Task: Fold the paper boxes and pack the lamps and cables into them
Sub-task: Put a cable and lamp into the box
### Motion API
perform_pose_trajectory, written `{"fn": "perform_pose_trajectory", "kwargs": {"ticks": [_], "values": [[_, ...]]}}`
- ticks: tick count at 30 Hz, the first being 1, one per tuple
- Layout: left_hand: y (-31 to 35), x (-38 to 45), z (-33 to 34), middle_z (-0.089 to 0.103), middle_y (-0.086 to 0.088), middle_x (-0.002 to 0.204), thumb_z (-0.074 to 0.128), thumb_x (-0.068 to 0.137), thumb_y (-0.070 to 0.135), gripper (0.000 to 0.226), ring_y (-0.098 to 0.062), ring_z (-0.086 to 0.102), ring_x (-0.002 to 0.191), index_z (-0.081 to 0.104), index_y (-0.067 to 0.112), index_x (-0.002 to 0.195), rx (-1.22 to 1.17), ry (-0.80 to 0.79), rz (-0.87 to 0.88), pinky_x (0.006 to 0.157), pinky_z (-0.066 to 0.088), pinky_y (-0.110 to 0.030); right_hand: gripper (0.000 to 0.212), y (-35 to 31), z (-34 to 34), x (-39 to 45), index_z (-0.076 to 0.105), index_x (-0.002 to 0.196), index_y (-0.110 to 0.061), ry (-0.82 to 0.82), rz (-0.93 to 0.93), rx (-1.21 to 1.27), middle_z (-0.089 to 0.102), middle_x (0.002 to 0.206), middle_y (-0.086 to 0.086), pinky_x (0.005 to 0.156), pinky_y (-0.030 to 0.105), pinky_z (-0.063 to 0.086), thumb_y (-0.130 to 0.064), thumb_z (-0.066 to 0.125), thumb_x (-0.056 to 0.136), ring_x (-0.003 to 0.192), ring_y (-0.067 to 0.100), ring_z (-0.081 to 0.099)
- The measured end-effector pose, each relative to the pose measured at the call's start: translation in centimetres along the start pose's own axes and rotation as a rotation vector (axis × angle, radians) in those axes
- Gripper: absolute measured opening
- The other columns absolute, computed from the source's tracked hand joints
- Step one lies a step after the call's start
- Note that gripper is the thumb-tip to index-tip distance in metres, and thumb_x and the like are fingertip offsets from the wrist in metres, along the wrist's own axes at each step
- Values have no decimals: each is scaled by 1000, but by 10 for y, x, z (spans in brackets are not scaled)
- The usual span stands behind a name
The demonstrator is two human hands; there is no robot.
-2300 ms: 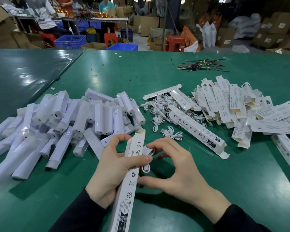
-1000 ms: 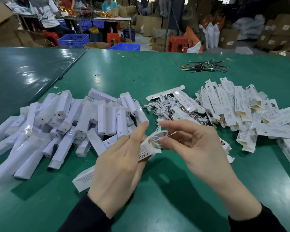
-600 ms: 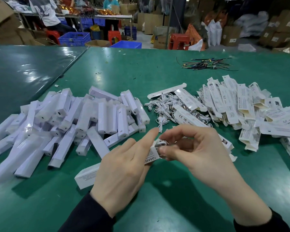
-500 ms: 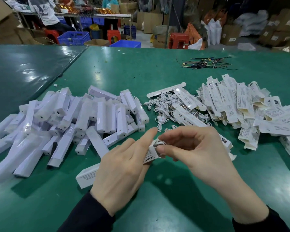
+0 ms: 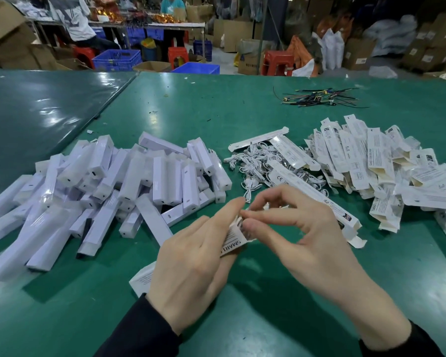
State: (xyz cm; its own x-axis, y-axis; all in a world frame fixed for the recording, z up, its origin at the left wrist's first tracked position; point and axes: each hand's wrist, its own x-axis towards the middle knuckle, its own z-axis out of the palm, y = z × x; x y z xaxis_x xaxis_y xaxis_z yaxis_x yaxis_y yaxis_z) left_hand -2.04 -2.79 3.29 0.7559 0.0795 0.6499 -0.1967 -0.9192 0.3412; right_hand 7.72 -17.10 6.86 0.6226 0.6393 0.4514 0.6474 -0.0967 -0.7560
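Observation:
My left hand (image 5: 193,264) grips a long white paper box (image 5: 231,240) printed with black text; its lower end (image 5: 143,279) sticks out below my palm. My right hand (image 5: 304,240) has thumb and forefinger pinched at the box's open upper end, where a bit of white cable shows, mostly hidden by my fingers. A heap of white bar lamps (image 5: 129,181) lies to the left. Coiled white cables (image 5: 255,163) sit in the middle. Flat printed boxes (image 5: 371,161) are piled at the right.
A folded box (image 5: 312,194) lies just behind my right hand. A bundle of dark wires (image 5: 319,99) rests further back on the green table (image 5: 216,104). People, blue crates, red stools and cardboard cartons fill the background.
The box swung from upright to slanting across my left palm. My right hand brought a coiled cable to its open end and pressed it in; less of the cable shows now.

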Motion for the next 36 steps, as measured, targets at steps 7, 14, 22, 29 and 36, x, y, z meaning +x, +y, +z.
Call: {"fn": "perform_pose_trajectory", "kwargs": {"ticks": [7, 14, 22, 29, 36], "values": [[-2, 0, -2, 69, 3, 111, 55, 85, 20, 54, -14, 63, 91, 41, 16, 137, -43, 103, -27, 73, 49, -26, 7, 0, 1, -2, 80, 79, -25, 39, -30, 6, 65, 106, -10, 85, 16, 37, -29, 75, 77, 102, 17, 59], [-1, 0, -3, 70, 1, 112, 54, 85, 19, 54, -16, 65, 92, 40, 15, 137, -57, 123, -2, 76, 51, -28, 8, -2, 5, -3, 77, 85, -20, 143, -71, 38, 62, 107, -2, 87, 25, 43, -22, 76, 78, 102, 21, 59], [-1, 0, -3, 70, 2, 110, 54, 84, 18, 53, -15, 64, 94, 41, 15, 136, -31, 132, -6, 78, 51, -26, 21, 1, 11, -5, 78, 89, -23, 16, -90, -39, 58, 122, -5, 98, 40, 41, -36, 61, 89, 119, 19, 53], [2, 3, -4, 59, 18, 104, 56, 84, 29, 40, -4, 61, 80, 43, 19, 121, -95, 242, -104, 66, 49, -22, 24, 3, 13, -7, 73, 107, -33, -52, -65, 125, 54, 128, -7, 102, 32, 39, -34, 56, 90, 126, 20, 50], [6, 2, -4, 45, 25, 83, 59, 87, 35, 33, 2, 48, 66, 46, 24, 115, -125, 180, -57, 59, 38, -7, 29, 3, 19, -3, 62, 102, -21, 48, 164, 635, 67, 79, -4, 71, 24, 53, -8, 70, 77, 71, 11, 61]]}}
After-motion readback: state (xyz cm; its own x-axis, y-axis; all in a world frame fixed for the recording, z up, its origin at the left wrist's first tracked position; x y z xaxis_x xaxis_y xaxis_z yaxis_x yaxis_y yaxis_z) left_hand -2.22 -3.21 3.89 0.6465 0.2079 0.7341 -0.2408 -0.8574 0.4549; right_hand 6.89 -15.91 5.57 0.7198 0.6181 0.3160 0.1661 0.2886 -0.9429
